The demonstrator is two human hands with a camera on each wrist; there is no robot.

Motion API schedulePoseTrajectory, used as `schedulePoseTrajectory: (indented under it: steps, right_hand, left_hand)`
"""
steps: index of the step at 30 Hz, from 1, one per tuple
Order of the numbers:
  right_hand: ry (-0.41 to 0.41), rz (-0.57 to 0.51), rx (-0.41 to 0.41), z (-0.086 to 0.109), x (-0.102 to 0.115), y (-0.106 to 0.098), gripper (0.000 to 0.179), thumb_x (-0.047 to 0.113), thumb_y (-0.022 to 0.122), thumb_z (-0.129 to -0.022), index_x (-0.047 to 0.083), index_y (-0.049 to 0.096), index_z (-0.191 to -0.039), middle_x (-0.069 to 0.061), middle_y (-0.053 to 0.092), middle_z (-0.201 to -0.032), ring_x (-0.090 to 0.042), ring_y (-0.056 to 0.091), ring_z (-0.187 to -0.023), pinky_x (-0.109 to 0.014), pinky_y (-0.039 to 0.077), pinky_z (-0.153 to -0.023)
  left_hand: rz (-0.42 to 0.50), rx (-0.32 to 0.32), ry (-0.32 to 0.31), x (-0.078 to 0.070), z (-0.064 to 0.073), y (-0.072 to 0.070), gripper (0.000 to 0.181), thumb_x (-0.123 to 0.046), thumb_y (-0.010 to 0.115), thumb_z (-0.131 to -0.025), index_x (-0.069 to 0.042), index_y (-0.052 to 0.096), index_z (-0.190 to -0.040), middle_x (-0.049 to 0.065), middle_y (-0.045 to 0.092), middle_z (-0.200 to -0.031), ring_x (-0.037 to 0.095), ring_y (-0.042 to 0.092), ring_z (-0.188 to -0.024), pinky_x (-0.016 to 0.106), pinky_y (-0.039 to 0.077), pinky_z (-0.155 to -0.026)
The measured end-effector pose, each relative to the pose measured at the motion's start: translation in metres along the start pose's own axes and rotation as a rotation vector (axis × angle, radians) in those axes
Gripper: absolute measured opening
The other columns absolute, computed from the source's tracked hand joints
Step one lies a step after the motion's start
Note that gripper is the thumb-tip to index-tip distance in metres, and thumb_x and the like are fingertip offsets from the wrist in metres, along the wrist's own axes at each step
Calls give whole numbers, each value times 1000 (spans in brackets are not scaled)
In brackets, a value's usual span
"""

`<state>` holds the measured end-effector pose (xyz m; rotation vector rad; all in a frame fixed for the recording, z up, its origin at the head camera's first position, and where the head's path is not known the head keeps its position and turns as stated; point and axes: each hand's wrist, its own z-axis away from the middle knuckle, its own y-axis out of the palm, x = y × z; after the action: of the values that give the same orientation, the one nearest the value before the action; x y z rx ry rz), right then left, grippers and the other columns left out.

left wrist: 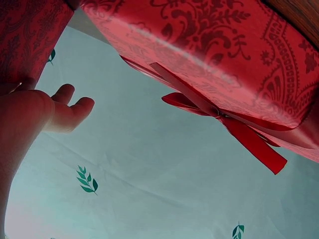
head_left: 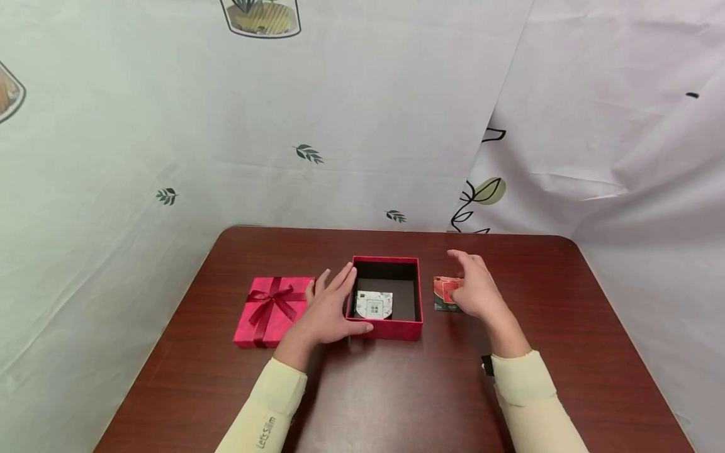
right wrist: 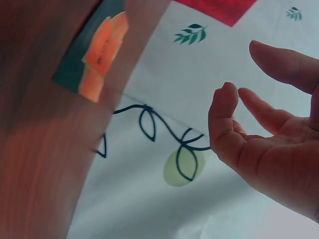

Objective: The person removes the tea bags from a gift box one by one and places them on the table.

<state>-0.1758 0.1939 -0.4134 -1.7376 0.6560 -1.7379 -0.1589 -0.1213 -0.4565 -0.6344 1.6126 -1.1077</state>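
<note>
An open red gift box (head_left: 391,330) with a dark inside stands mid-table. In its front left corner lies a white printed packet (head_left: 374,304). My left hand (head_left: 328,314) rests against the box, straight fingers along the left wall and thumb at the front wall. To the right of the box, an orange and dark green packet (head_left: 443,297) lies on the table, partly hidden by my right hand (head_left: 477,290). That hand hovers over the packet, fingers loosely bent and apart. In the right wrist view nothing is between its thumb and fingers, and the packet (right wrist: 102,57) lies away from them.
Left of the box lies its red patterned lid (head_left: 249,330) with a ribbon bow (head_left: 272,305), close beside my left hand. The dark brown wooden table (head_left: 408,396) ends at a pale printed cloth (head_left: 368,126) behind.
</note>
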Motion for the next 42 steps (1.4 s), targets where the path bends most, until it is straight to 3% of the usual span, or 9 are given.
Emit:
schedulePoseTrajectory:
  steps: [7, 13, 23, 26, 28, 33, 35, 42]
  right_hand:
    - [-65, 3, -10, 4, 13, 0, 81, -15, 68, -75, 8, 43, -149, -22, 40, -139, -37, 52, -112, -44, 55, -72]
    - [-101, -8, -16, 7, 21, 2, 78, -9, 74, -77, 9, 45, -147, -19, 43, -135, -36, 55, -109, -45, 56, -78]
    - [-134, -37, 4, 12, 34, 15, 77, -12, 72, -78, 10, 45, -147, -19, 45, -134, -35, 54, -106, -42, 55, -74]
    - [-146, -41, 0, 14, 38, 20, 75, -12, 72, -78, 10, 47, -146, -19, 47, -132, -34, 55, -102, -43, 54, -76]
    - [-154, -36, -1, 15, 40, 23, 74, -10, 73, -78, 9, 48, -145, -18, 48, -130, -32, 56, -100, -46, 48, -84]
    - [-166, -41, 14, 16, 45, 30, 73, -7, 76, -79, 10, 49, -145, -17, 50, -129, -29, 57, -100, -44, 51, -86]
    - [-178, -52, 22, 16, 47, 33, 72, -6, 77, -79, 9, 49, -144, -18, 51, -127, -28, 57, -100, -40, 56, -78]
    - [-191, -51, 63, 17, 53, 42, 68, -2, 78, -80, 7, 52, -142, -18, 55, -126, -27, 59, -97, -39, 55, -79]
  left_hand:
    - [8, 12, -7, 0, -1, 0, 118, -60, 83, -68, -17, 23, -161, -6, 16, -165, 41, 12, -146, 66, 3, -110]
    - [5, 1, -4, -1, -1, 0, 118, -60, 83, -68, -17, 24, -161, -5, 17, -165, 41, 13, -146, 66, 3, -110]
    - [-22, -5, 5, 0, -2, 2, 118, -61, 83, -67, -15, 25, -160, -5, 17, -165, 42, 14, -145, 68, 5, -109]
    - [-20, -5, 4, -1, -2, 1, 118, -61, 83, -67, -15, 25, -160, -5, 17, -165, 42, 14, -145, 67, 5, -109]
    - [-17, -1, 1, -1, -1, 1, 119, -61, 83, -68, -16, 24, -160, -5, 16, -165, 42, 14, -146, 66, 4, -109]
    - [-18, 5, -4, -1, -1, 1, 118, -61, 82, -68, -17, 23, -161, -6, 16, -165, 41, 13, -146, 66, 4, -110]
    - [-23, 8, -7, 0, -1, 1, 118, -61, 82, -69, -17, 22, -161, -6, 15, -165, 41, 13, -146, 65, 4, -110]
    - [-24, 12, -16, 0, -1, 1, 119, -62, 82, -68, -18, 22, -161, -6, 15, -166, 41, 12, -146, 65, 4, -110]
